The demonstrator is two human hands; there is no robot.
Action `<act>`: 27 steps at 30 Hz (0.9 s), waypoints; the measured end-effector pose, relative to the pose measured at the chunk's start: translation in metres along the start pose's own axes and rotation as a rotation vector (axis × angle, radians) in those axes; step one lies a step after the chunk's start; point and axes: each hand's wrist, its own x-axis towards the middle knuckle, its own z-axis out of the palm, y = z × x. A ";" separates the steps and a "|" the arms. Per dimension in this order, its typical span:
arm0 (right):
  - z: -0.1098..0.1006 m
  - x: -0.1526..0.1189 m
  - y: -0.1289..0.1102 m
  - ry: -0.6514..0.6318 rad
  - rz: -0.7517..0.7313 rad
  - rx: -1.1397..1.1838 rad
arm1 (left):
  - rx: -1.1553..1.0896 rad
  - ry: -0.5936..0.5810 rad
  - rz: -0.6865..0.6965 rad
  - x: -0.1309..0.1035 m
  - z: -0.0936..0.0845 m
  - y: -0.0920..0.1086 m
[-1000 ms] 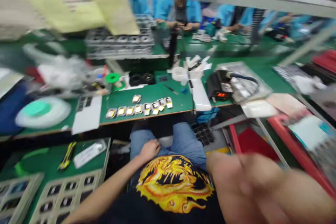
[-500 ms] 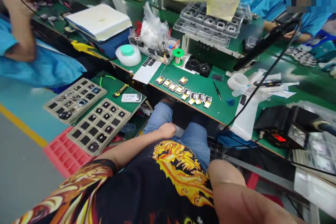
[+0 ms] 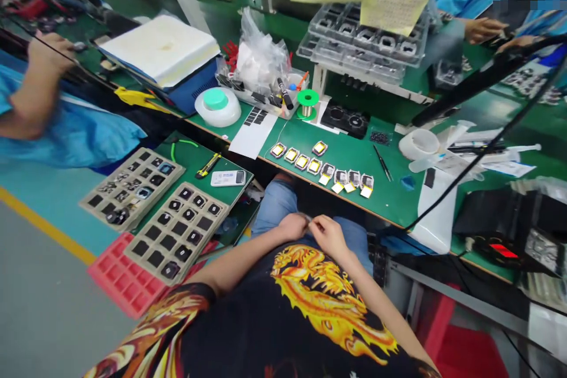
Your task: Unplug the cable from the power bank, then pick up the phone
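- Right now both hands meet in the lap: left hand and right hand pinch a tiny part, too small to identify.
- Meanwhile eight small modules lie lined up on the desk, untouched, well apart from the hands.
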 end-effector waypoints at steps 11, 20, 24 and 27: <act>0.075 0.008 0.086 -0.553 0.314 -0.363 | 0.076 -0.155 0.044 0.009 0.011 -0.002; 0.090 0.015 0.095 -0.576 0.370 -0.294 | 0.136 -0.226 -0.020 0.010 0.018 -0.004; 0.093 0.018 0.088 -0.599 0.374 -0.267 | 0.215 -0.270 -0.007 0.010 0.016 -0.010; 0.090 0.024 0.086 -0.591 0.366 -0.245 | 0.250 -0.298 0.021 0.017 0.014 -0.015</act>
